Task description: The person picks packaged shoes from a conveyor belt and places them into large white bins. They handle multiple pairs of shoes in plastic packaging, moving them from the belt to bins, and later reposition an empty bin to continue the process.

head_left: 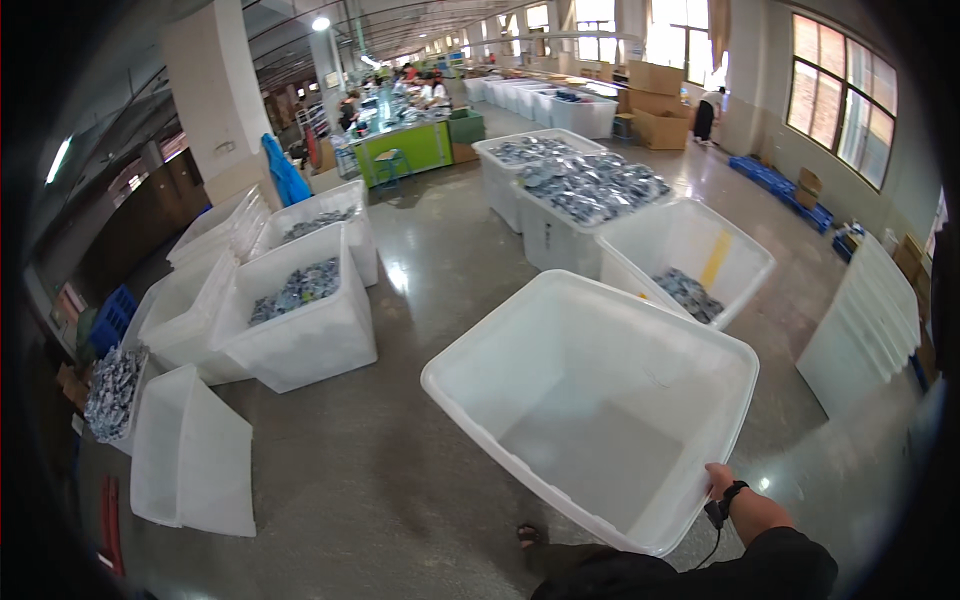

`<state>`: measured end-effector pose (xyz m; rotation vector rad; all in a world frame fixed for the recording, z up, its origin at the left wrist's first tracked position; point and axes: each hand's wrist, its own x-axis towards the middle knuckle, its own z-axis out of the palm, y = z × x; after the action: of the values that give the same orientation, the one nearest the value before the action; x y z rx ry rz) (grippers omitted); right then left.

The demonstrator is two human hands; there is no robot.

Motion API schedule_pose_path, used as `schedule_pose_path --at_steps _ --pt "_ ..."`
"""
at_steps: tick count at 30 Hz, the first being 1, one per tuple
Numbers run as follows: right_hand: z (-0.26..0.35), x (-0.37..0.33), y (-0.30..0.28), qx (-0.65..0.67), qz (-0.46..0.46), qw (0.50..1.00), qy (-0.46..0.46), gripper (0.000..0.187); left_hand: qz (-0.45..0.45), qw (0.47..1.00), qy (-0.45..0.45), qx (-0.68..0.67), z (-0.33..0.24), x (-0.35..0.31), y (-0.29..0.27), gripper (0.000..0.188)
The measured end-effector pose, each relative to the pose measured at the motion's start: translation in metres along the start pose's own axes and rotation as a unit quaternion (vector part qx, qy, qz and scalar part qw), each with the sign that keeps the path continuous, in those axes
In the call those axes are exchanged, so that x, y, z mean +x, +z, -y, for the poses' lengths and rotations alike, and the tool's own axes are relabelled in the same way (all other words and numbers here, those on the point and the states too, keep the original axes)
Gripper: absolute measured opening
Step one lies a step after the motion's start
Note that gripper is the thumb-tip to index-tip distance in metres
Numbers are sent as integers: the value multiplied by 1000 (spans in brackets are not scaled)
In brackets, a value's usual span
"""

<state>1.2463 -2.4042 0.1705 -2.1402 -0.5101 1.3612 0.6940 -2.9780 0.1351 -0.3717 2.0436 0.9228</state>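
- The right hand [722,484] has its grip holding the right-hand rim of a big white tub [620,340].
- The left hand is out of sight; its grip I cannot tell.
- The tub is on the window side of the floor [390,430], just before another tub [745,258] with grey packets [688,296].

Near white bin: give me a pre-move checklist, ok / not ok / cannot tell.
1. Right hand on the near bin's rim: ok, at its right side.
2. Left hand on the rim: cannot tell, out of view.
3. Bin contents: ok, nothing visible inside.
4. Base flat on the floor: cannot tell, underside hidden.
5. Gap to the yellow-striped bin behind: cannot tell, the near rim overlaps it in view.
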Motion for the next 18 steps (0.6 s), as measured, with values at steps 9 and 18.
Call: schedule_pose_path --at_steps 9,18 --pt "156 36 341 33 86 996 -11 50 -106 983 -50 -144 -201 54 -39 26" --pt "293 85 653 3 128 991 -48 43 -73 960 -66 -264 -425 288 -34 22"
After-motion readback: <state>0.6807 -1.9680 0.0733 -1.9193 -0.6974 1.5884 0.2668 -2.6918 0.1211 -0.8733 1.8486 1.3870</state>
